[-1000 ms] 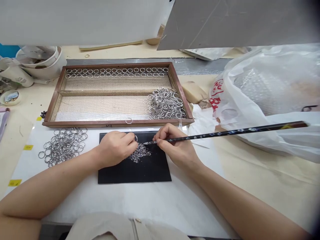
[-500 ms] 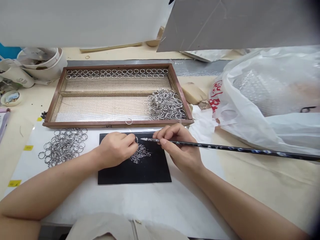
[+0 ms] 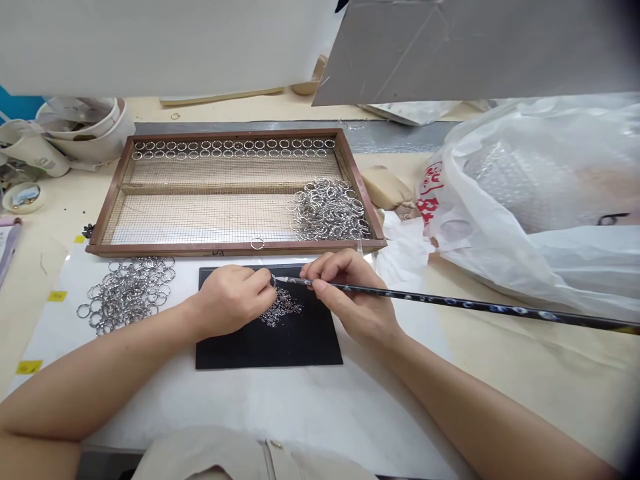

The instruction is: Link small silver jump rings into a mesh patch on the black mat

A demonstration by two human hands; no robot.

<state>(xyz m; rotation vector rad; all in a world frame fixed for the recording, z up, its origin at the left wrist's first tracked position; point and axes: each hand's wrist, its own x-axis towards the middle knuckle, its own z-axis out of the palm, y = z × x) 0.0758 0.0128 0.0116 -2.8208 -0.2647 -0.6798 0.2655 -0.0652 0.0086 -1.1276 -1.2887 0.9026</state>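
My left hand [image 3: 235, 300] is closed in a pinch on a small metal ring [image 3: 273, 281], mostly hidden by the fingers. My right hand [image 3: 353, 290] grips a long dark pen-like tool [image 3: 430, 298] with a pale pointed tip, its shaft running off to the right. The tip meets the ring, or nearly so. Below both hands lies a black mat [image 3: 270, 350] bearing a heap of tiny shiny beads or stones [image 3: 281, 308]. Many silver rings [image 3: 127, 293] lie piled on white paper left of my left hand.
Behind the mat stands a wood-framed mesh tray [image 3: 235, 249] with two rows of rings and a ring pile [image 3: 330, 210] at its right. White cups [image 3: 37, 147] stand at far left. A plastic bag [image 3: 530, 173] bulges at right, beside crumpled tissue [image 3: 405, 243].
My right hand has shifted slightly left, bringing the tool's tip up to the ring. The left hand has stayed in place.
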